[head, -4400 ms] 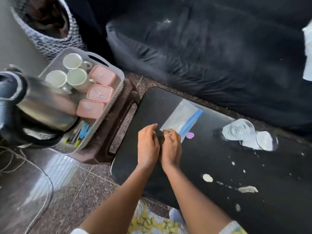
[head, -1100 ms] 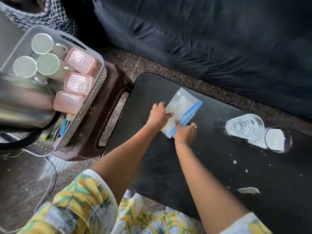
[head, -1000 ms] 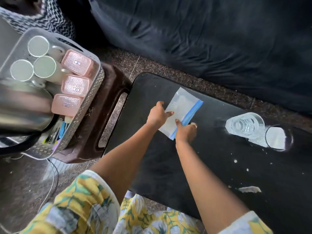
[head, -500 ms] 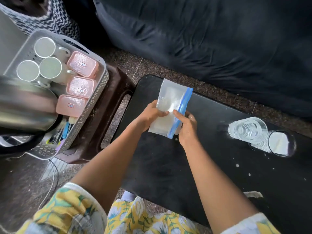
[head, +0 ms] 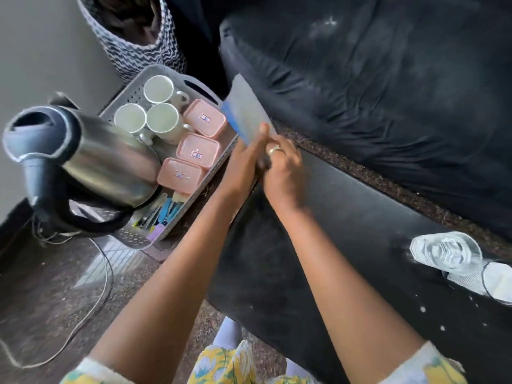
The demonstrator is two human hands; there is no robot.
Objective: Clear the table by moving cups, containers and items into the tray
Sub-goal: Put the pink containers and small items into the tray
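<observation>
Above the gap between black table (head: pixel 360 245) and grey tray (head: pixel 133 239), left hand (head: pixel 243 159) and right hand (head: pixel 285 167) are pressed together, fingers closed on a blurred blue-strip zip bag (head: pixel 246 112) held upright beside the tray's right rim. Three white mugs (head: pixel 162 121), three pink containers (head: pixel 198 149) and a steel kettle (head: pixel 91 162) fill the tray. Two glasses (head: pixel 448 253) remain on the table near a dark sofa (head: pixel 388 92).

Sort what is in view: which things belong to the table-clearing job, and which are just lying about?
Job: zip bag held in both hands; tray with mugs and pink boxes; two glasses on the table.

Lying about: kettle, basket, sofa, cable.
</observation>
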